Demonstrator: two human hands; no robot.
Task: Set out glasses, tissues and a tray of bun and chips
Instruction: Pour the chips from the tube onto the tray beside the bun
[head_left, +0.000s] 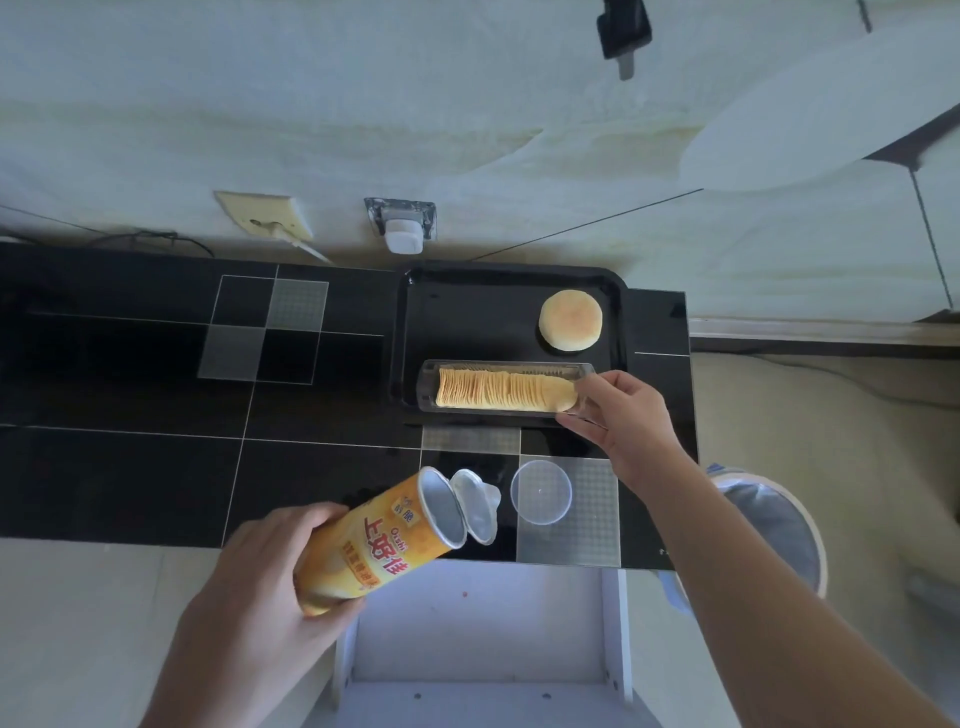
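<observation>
Chips (506, 389) stacked sideways in a clear sleeve.

I see a glossy black tray (410, 332) holding a pale golden bun (570, 319) and yellow chips (506, 388), a yellow-orange can (371, 545) with red lettering, and a black counter (130, 395) with grey checkered squares.

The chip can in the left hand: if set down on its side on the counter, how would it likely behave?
The chip can is a smooth cylinder, so it would probably roll. It looks empty, the chips sitting in the clear sleeve on the tray, so it is likely light and easily nudged. Its peeled foil seal might catch and slow rolling.
</observation>
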